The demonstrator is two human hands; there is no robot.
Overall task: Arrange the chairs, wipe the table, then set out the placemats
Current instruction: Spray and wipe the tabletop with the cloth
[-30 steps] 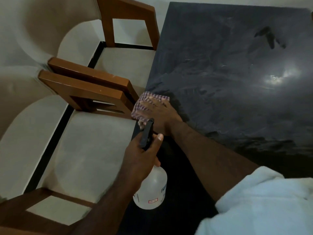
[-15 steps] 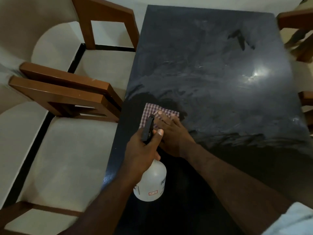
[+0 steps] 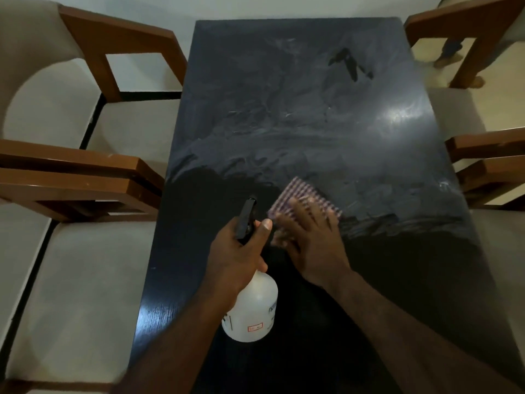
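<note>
Dark table [image 3: 284, 123], four chairs [image 3: 85, 280]: left hand [image 3: 235, 251] fingers clamped on one spray bottle [image 3: 252, 308]; right hand [image 3: 315, 245] fingers apart, pressing one cloth [image 3: 301, 194].

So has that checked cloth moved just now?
Yes. The checked cloth slid right, from the left edge of the table toward its middle.

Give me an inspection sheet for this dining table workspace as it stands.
Surface: dark table, smeared wet streaks over the far part.
Job's things: checked cloth flat on table; chairs drawn up along both sides; placemats nothing seen.
Clutter: nothing seen.
Grippers: left hand grips spray bottle; right hand presses flat on cloth.
Cables: nothing seen.
Surroundings: pale floor; another person's feet at far right.
</note>
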